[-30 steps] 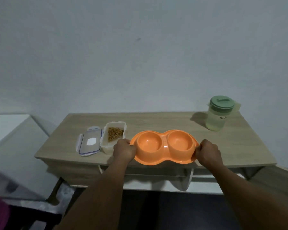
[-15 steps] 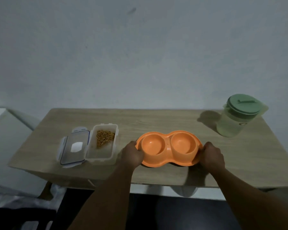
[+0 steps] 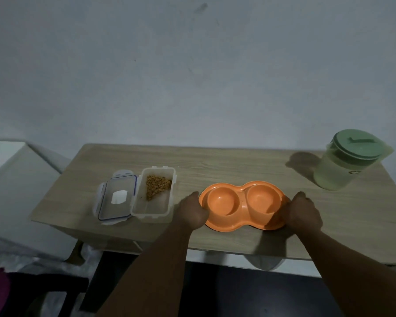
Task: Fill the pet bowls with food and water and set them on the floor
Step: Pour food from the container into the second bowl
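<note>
In the head view, the orange double bowl [image 3: 241, 200] is on the wooden counter [image 3: 238, 163], near its front edge, between the food box and the jug. The left hand [image 3: 192, 213] has its fingers curled round the left end of the bowl. The right hand [image 3: 303, 213] is curled round the right end in the same way. Neither hand holds anything else. I cannot tell whether the bowl rests fully on the counter or is a little raised.

The step in hand seems to be placing the bowl ready for filling. To do it well, I think both ends should be kept level, and the bowl should sit back from the front edge, near the food box but not touching it.

Both cups of the bowl look empty. The clear food box [image 3: 154, 209] stands open just beside the left hand, with brown pellets [image 3: 157, 184] heaped in its far part. Its lid [image 3: 118, 197] lies flat against the box on the left. The jug [image 3: 334, 175], well apart at the far right, is closed with a green cap [image 3: 357, 144]. It appears to hold water, but the level is not clear.
</note>
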### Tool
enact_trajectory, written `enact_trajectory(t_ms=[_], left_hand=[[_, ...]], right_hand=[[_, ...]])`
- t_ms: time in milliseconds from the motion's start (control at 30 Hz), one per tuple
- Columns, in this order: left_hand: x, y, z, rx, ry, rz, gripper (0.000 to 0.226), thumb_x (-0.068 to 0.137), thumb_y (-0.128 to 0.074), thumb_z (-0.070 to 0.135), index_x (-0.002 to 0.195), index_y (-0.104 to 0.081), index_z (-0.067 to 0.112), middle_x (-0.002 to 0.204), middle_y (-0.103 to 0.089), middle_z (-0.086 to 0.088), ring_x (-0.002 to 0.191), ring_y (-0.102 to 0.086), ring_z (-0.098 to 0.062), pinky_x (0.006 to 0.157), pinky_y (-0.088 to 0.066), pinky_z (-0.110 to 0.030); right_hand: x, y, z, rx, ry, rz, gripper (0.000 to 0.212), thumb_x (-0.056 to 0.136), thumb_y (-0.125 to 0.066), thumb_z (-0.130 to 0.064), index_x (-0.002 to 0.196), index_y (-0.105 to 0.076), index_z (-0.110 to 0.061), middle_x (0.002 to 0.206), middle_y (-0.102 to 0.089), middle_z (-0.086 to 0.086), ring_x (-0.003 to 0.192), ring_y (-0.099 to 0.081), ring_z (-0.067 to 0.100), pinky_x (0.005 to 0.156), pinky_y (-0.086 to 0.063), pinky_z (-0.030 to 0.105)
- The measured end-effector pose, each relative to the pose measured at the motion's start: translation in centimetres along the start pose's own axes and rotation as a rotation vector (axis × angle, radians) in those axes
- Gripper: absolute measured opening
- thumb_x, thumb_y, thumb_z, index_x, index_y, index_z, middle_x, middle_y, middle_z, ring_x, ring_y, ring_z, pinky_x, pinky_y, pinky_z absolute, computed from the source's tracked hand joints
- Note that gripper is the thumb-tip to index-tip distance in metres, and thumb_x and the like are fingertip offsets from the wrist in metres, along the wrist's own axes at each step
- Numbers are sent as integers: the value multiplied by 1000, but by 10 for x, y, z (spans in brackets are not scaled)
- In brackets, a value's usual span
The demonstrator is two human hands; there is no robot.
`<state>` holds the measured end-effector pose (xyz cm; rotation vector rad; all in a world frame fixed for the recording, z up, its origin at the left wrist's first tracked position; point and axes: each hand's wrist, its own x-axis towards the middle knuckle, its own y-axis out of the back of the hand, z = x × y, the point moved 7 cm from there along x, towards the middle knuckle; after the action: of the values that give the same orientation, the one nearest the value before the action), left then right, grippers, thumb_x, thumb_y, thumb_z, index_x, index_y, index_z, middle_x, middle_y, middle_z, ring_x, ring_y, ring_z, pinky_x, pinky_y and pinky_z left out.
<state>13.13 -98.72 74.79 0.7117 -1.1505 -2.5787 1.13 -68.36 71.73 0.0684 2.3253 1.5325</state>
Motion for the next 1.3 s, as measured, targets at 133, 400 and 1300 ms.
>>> enact_trajectory(t_ms=[133, 400, 1300], left_hand=[[-11, 62, 5, 43, -134, 325, 36, 89, -53, 21, 123, -65, 22, 98, -73, -1, 91, -69, -18, 81, -56, -34], [-2, 160, -80, -46, 38, 525, 26, 87, -57, 28, 111, -62, 18, 102, -69, -6, 97, -65, -28, 81, -55, -40], [38, 102, 20, -539, -93, 49, 15, 87, -58, 16, 73, -60, 12, 79, -70, -15, 66, -72, -31, 64, -63, -47]], right_hand=[[-8, 23, -53, 103, 147, 117, 25, 98, -52, -24, 113, -52, -3, 114, -60, 22, 103, -61, 45, 78, -45, 42], [-90, -15, -190, 434, 446, 25, 17, 96, -59, -24, 103, -63, -9, 98, -71, 14, 94, -64, 35, 75, -47, 36], [-139, -8, -169, 1370, -66, -187, 48, 87, -69, -47, 129, -58, -26, 126, -60, 10, 111, -63, 36, 84, -58, 59]])
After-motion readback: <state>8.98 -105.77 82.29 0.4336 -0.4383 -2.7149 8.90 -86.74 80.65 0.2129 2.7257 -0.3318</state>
